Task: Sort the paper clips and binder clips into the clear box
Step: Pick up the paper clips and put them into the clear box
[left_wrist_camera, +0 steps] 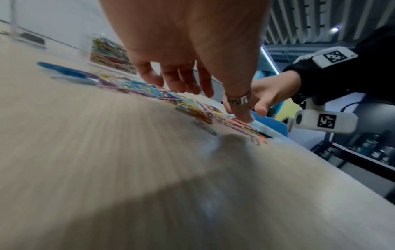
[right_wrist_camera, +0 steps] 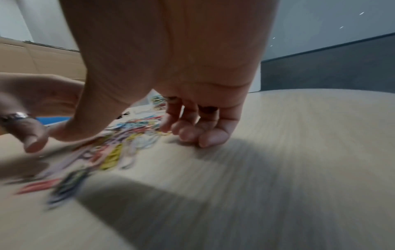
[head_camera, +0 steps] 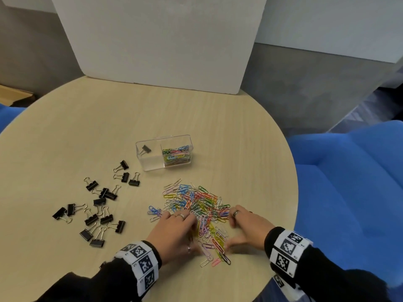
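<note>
A heap of coloured paper clips [head_camera: 196, 205] lies on the round table [head_camera: 65, 138], near its front. My left hand [head_camera: 176, 225] rests at the heap's left side, fingers loosely spread and thumb tip on the table [left_wrist_camera: 245, 118]. My right hand [head_camera: 244, 225] flanks the heap's right side, its fingertips [right_wrist_camera: 192, 135] touching the wood. Neither hand holds a clip. Black binder clips [head_camera: 98, 205] are scattered to the left. Behind the heap, the clear box [head_camera: 144, 162] has one binder clip [head_camera: 145, 149] in its left compartment and paper clips [head_camera: 176, 154] in its right.
A white foam board [head_camera: 152, 40] stands upright at the back of the table. Blue chairs [head_camera: 349, 171] sit to the right and far left. The table's rounded edge runs close behind my right wrist.
</note>
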Demonstrator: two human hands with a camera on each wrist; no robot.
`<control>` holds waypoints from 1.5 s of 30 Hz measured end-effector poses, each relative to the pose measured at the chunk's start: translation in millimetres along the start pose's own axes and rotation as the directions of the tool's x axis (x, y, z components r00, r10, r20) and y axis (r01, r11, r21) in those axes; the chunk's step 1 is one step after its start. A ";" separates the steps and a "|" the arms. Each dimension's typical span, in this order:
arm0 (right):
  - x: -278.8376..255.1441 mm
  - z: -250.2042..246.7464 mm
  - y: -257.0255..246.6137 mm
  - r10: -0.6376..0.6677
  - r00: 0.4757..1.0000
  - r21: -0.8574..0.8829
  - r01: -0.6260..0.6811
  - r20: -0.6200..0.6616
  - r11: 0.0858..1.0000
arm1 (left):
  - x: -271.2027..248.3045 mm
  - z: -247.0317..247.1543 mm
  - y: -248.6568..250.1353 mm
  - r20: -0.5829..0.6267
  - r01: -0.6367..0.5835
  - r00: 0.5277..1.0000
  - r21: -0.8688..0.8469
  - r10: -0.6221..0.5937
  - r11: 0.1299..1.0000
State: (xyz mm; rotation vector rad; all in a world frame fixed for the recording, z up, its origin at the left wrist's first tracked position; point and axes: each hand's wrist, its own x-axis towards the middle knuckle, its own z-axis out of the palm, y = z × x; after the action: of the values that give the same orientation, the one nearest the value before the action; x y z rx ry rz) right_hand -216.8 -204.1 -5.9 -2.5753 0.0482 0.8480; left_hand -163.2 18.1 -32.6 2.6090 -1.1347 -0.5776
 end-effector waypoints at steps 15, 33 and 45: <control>9.4 16.2 -14.3 0.043 0.986 0.116 -0.025 -0.160 0.993 | 27.3 -3.6 16.3 0.042 0.067 0.997 -0.046 -0.065 0.997; 41.5 3.4 -22.2 -0.031 0.978 -0.156 -0.002 -0.206 0.988 | 39.1 -112.4 -47.6 -0.428 0.154 0.884 -0.119 -0.190 0.981; 54.1 -8.2 -17.2 -0.089 0.990 -0.329 0.047 -0.113 0.943 | 65.0 -133.6 -93.5 -0.135 0.329 0.938 0.040 -0.321 0.944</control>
State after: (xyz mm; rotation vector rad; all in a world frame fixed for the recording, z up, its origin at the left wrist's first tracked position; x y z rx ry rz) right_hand -165.5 -186.6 -24.3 -2.9187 -0.1572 0.7157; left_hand -3.0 40.5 35.8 2.8636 -0.6971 -0.4348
